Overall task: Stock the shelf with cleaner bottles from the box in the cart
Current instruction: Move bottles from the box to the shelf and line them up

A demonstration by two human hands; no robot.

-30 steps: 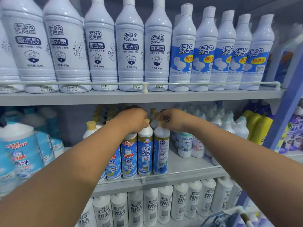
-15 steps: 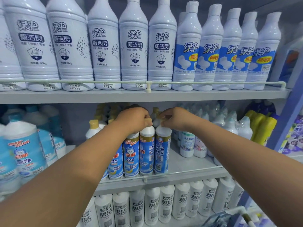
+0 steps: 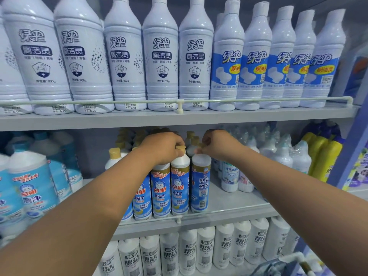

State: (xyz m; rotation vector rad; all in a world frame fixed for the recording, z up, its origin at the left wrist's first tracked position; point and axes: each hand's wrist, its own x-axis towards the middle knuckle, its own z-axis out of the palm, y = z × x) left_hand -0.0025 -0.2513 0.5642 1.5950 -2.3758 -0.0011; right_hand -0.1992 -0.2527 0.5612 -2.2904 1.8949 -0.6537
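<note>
Reaching in from below with both forearms across the front rail of the middle shelf (image 3: 229,217). Gripping with the left hand (image 3: 162,147), fingers curling over the tan cap and neck of a blue-labelled cleaner bottle (image 3: 179,188) standing upright in the front row, touching its neighbours on either side. Pinching with the right hand (image 3: 218,144) at the top of the next bottle (image 3: 200,186), just to the right, its label showing the back side; cap hidden under the fingers. Standing behind them, more tan-capped bottles (image 3: 114,156). Lining the upper shelf (image 3: 179,119), tall white bottles (image 3: 160,56) behind a rail. Box and cart not showing clearly.
</note>
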